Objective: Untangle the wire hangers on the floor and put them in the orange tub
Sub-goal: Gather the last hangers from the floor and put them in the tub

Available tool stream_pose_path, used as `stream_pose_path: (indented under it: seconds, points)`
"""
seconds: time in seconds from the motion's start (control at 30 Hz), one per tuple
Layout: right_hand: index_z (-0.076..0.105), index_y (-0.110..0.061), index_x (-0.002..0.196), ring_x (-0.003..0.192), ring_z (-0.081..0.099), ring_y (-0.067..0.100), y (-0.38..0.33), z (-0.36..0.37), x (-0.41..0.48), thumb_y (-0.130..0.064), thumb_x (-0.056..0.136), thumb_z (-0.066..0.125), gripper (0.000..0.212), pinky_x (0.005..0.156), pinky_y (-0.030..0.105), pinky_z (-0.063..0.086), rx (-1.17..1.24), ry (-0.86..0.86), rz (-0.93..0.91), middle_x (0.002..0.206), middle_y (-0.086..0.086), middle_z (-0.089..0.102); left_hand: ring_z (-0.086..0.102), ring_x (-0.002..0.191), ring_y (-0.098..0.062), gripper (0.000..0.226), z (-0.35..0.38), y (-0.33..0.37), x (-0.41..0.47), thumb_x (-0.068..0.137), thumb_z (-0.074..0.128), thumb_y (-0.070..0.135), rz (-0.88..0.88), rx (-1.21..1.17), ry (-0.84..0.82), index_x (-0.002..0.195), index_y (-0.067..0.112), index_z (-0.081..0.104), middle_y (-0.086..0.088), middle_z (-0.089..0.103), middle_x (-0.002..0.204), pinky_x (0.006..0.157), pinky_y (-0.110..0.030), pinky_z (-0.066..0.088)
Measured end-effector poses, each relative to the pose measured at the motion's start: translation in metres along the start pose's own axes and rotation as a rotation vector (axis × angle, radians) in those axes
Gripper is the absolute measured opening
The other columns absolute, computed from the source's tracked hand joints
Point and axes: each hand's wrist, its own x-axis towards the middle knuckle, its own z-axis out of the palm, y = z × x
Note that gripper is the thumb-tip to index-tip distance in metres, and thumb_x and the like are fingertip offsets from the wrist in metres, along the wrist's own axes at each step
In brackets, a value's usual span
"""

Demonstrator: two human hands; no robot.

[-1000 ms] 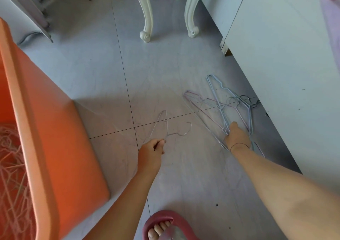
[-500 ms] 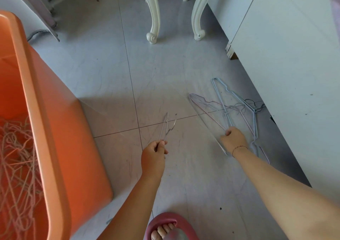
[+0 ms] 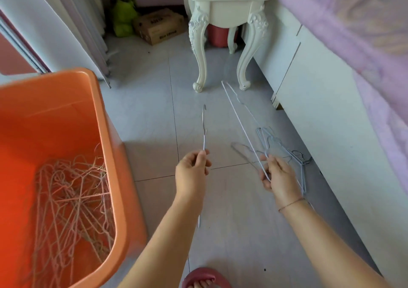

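We are pinching one wire hanger (image 3: 203, 141) edge-on between the thumb and fingers of our left hand (image 3: 191, 174) and gripping a pale blue hanger (image 3: 240, 119) in the curled fingers of our right hand (image 3: 278, 178), over the tangled hangers (image 3: 287, 155) lying on the floor tiles (image 3: 231, 232) beside the white cabinet (image 3: 320, 122). The orange tub (image 3: 123, 177) is standing to our left, holding a heap of hangers (image 3: 70, 203), and a carved white table (image 3: 229, 9) is standing beyond

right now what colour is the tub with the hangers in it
The tub is plain orange, seen best in the head view.
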Motion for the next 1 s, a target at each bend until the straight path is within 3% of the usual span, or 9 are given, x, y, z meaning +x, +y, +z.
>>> stream_pose_path:
  seconds: [0.07, 0.17, 0.27, 0.37, 0.43, 0.57, 0.73, 0.87, 1.0]
  points:
    - [0.058, -0.009, 0.084, 0.029, 0.039, 0.0, -0.018, 0.012, -0.022, -0.012, 0.097, 0.035, 0.027, 0.032, 0.009, 0.025, 0.033, -0.112, -0.014, 0.042, -0.008, 0.053, 0.043, 0.046, -0.004, 0.024, -0.011, 0.033, -0.016, 0.093, 0.05, 0.02, 0.084, -0.035, 0.042, 0.08, 0.026, 0.07, 0.015, 0.057, 0.052, 0.051, -0.018, 0.038]
    - [0.05, -0.005, 0.075, 0.029, 0.031, 0.001, -0.034, 0.03, -0.046, -0.007, 0.096, 0.034, 0.026, 0.034, 0.009, 0.021, -0.022, -0.194, -0.035, 0.055, -0.009, 0.06, 0.042, 0.038, 0.0, 0.025, -0.037, 0.075, -0.039, 0.093, 0.052, 0.021, 0.189, -0.06, 0.118, 0.076, 0.028, 0.07, 0.017, 0.057, 0.047, 0.042, -0.012, 0.036]
    - [0.049, -0.011, 0.067, 0.028, 0.025, 0.005, -0.047, 0.042, -0.065, -0.011, 0.098, 0.034, 0.035, 0.04, 0.008, 0.017, 0.029, -0.259, -0.02, 0.048, 0.0, 0.043, 0.044, 0.044, 0.0, 0.025, -0.072, 0.11, -0.06, 0.093, 0.053, 0.021, 0.256, -0.123, 0.188, 0.076, 0.027, 0.07, 0.014, 0.058, 0.051, 0.044, -0.012, 0.037]
    - [0.056, -0.01, 0.083, 0.022, 0.022, 0.006, -0.053, 0.044, -0.079, -0.013, 0.101, 0.028, 0.033, 0.034, 0.007, 0.018, 0.283, -0.397, 0.273, 0.033, -0.005, 0.034, 0.042, 0.048, -0.007, 0.023, -0.109, 0.131, -0.077, 0.094, 0.052, 0.021, 0.316, -0.098, 0.269, 0.084, 0.023, 0.072, 0.008, 0.056, 0.059, 0.046, -0.017, 0.034]
    - [0.056, -0.012, 0.082, 0.021, 0.023, 0.007, -0.051, 0.043, -0.086, -0.009, 0.098, 0.026, 0.034, 0.03, 0.008, 0.016, 0.391, -0.407, 0.513, 0.032, -0.005, 0.031, 0.04, 0.045, -0.006, 0.021, -0.131, 0.139, -0.086, 0.095, 0.052, 0.023, 0.328, -0.087, 0.327, 0.089, 0.02, 0.072, 0.006, 0.055, 0.059, 0.042, -0.016, 0.033]
    - [0.054, -0.011, 0.077, 0.019, 0.024, 0.009, -0.046, 0.039, -0.097, -0.008, 0.095, 0.029, 0.031, 0.029, 0.01, 0.015, 0.519, -0.367, 0.694, 0.03, -0.005, 0.03, 0.043, 0.045, -0.005, 0.02, -0.161, 0.149, -0.1, 0.095, 0.053, 0.027, 0.3, -0.102, 0.385, 0.085, 0.023, 0.07, 0.003, 0.056, 0.063, 0.039, -0.015, 0.037]
    - [0.054, -0.011, 0.08, 0.019, 0.025, 0.01, -0.033, 0.031, -0.101, -0.014, 0.098, 0.031, 0.03, 0.028, 0.013, 0.016, 0.603, -0.327, 0.719, 0.031, -0.004, 0.031, 0.042, 0.05, -0.005, 0.019, -0.179, 0.147, -0.109, 0.096, 0.052, 0.025, 0.323, -0.082, 0.415, 0.087, 0.025, 0.069, 0.005, 0.056, 0.066, 0.038, -0.01, 0.035]
    - [0.053, -0.01, 0.08, 0.019, 0.024, 0.009, -0.022, 0.028, -0.1, -0.015, 0.1, 0.029, 0.031, 0.028, 0.011, 0.016, 0.609, -0.298, 0.721, 0.03, -0.001, 0.03, 0.044, 0.054, -0.007, 0.022, -0.183, 0.143, -0.108, 0.096, 0.051, 0.023, 0.319, -0.067, 0.414, 0.083, 0.025, 0.069, 0.004, 0.057, 0.067, 0.048, -0.018, 0.037]
    - [0.053, -0.011, 0.082, 0.02, 0.023, 0.006, -0.024, 0.034, -0.107, -0.018, 0.101, 0.028, 0.033, 0.029, 0.011, 0.015, 0.505, -0.35, 0.577, 0.03, -0.005, 0.031, 0.042, 0.052, -0.006, 0.023, -0.184, 0.139, -0.103, 0.096, 0.051, 0.024, 0.305, -0.037, 0.422, 0.08, 0.028, 0.068, 0.005, 0.057, 0.066, 0.041, -0.014, 0.035]
